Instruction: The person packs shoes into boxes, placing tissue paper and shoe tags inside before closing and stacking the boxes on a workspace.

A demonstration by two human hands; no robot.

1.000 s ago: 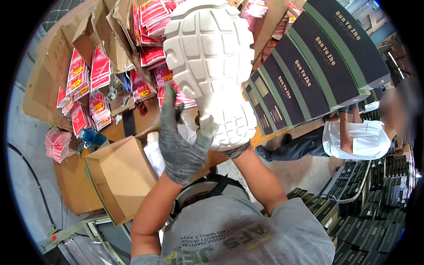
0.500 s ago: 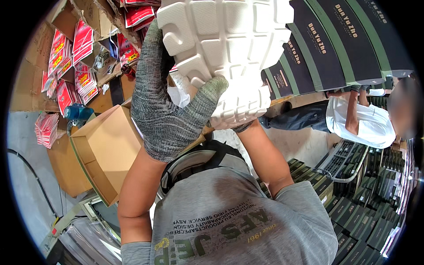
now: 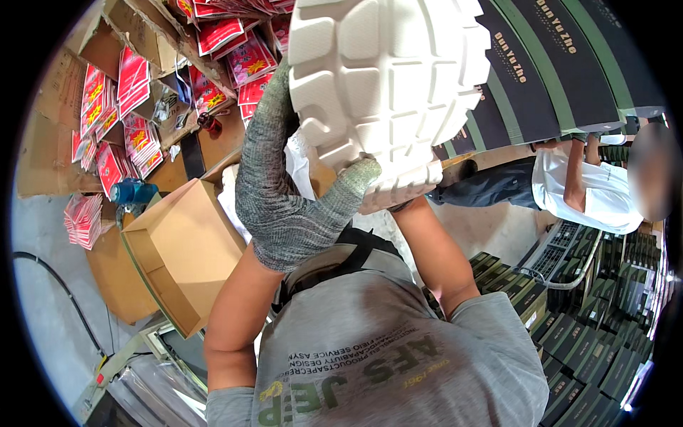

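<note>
Sole, white and chunky, is held tread-up before the person's chest, the left hand clamped along its side with gloved thumb across the tread, apparently to keep it steady. The right hand is mostly hidden under the narrower end, so its grip cannot be told. An open box rests at left on the table, seemingly for easy reach; red packets stand bunched in cartons, perhaps for quick picking.

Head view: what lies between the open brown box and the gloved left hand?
In the head view, white sheet-like material, possibly paper, shows between the open brown box and the gloved left hand.
</note>
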